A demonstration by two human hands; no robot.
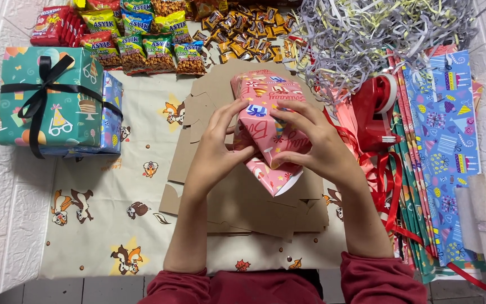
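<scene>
Box wrapped in pink party-print paper (pixel 270 132) sits at frame centre, over a stack of flat brown cardboard cut-outs (pixel 243 202); its long axis runs top to bottom w/ a slight lean, lower end aimed toward bottom right. Left hand (pixel 215 149) & right hand (pixel 316 143) both pinch the paper's folded flap at the near end, fingertips close together. Red tape dispenser (pixel 375 110) is right of centre, teal gift box w/ black ribbon (pixel 49 95) at upper left.

A teal gift box (pixel 49 101) with black ribbon sits left; snack packets (pixel 136 42) and shredded paper (pixel 378 34) lie behind; a red tape dispenser (pixel 373 112) and wrapping sheets (pixel 445 146) sit right.
</scene>
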